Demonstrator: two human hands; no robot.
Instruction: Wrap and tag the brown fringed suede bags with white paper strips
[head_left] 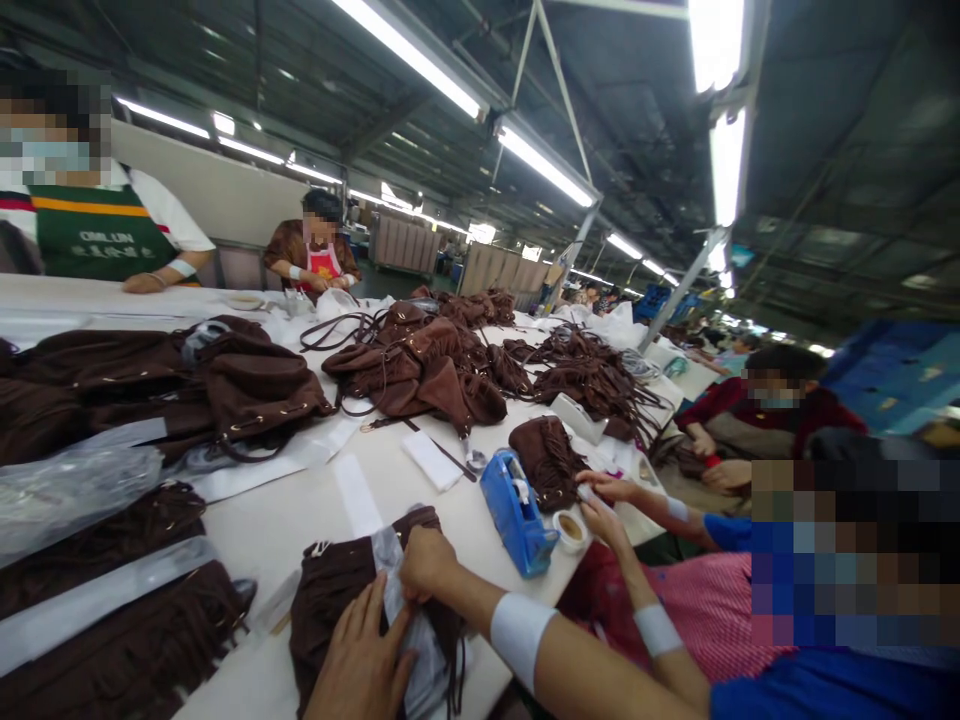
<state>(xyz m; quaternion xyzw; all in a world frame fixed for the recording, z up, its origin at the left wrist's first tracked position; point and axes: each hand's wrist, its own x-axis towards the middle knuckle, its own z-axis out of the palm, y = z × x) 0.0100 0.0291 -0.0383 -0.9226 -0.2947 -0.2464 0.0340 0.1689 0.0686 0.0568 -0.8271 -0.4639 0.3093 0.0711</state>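
A dark brown fringed bag (330, 580) lies on the table right before me. Translucent plastic wrap (390, 560) runs down its middle and bunches up on its near right side. My left hand (364, 650) rests on the bag and the wrap with its fingers stretched out. Closed over the top of the wrap, near the bag's upper edge, is my right hand (429, 565); a white band circles that forearm. The fingertips of my right hand are partly hidden.
A blue tape dispenser (517, 515) and a tape roll (570, 530) stand right of the bag. Brown bags (420, 370) pile up beyond, more (112, 380) at left. A co-worker's hands (604, 500) work close on the right. Other people sit around the table.
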